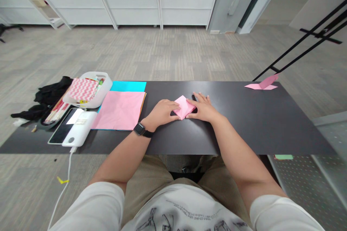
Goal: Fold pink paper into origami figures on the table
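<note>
A small pink folded paper (184, 107) lies on the dark table in a diamond shape, one corner toward me. From the left, my left hand (163, 113) grips its left corner, index finger on top and thumb at the lower edge. My right hand (203, 107) has its thumb and index finger at the right corner, while its other fingers spread out on the table beyond. A black watch (139, 129) is on my left wrist. The underside of the folded paper is hidden.
To the left lie a stack of pink sheets (119, 110), a blue sheet (128, 86), a white basket (104, 92), a white power bank (80, 129) with a cable, a phone (61, 131) and black cloth (52, 92). A pink folded paper figure (264, 83) stands far right.
</note>
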A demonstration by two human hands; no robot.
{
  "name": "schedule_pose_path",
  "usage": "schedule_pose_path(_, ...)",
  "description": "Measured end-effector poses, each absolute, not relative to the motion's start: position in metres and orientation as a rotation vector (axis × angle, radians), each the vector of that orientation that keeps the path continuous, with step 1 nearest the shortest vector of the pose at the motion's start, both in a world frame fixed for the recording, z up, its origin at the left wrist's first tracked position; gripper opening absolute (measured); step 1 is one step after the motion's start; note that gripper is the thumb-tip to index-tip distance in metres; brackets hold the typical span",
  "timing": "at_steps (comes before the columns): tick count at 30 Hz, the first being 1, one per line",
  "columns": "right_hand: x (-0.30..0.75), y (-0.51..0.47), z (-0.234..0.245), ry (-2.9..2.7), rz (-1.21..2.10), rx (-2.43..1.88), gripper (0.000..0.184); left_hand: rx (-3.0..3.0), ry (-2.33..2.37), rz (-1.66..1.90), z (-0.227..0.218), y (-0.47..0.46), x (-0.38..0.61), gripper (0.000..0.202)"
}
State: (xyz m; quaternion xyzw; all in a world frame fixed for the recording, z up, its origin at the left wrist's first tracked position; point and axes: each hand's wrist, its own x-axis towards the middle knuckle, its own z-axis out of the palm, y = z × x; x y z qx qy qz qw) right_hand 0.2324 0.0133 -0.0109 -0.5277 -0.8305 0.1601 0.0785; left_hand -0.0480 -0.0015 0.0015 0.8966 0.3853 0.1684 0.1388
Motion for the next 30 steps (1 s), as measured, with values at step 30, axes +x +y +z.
schedule_pose_path(30,0.229,0.01,-0.001,-2.547,0.524,-1.641,0.092,2.61,1.205,0.432,0.016,-0.013,-0.037,0.042)
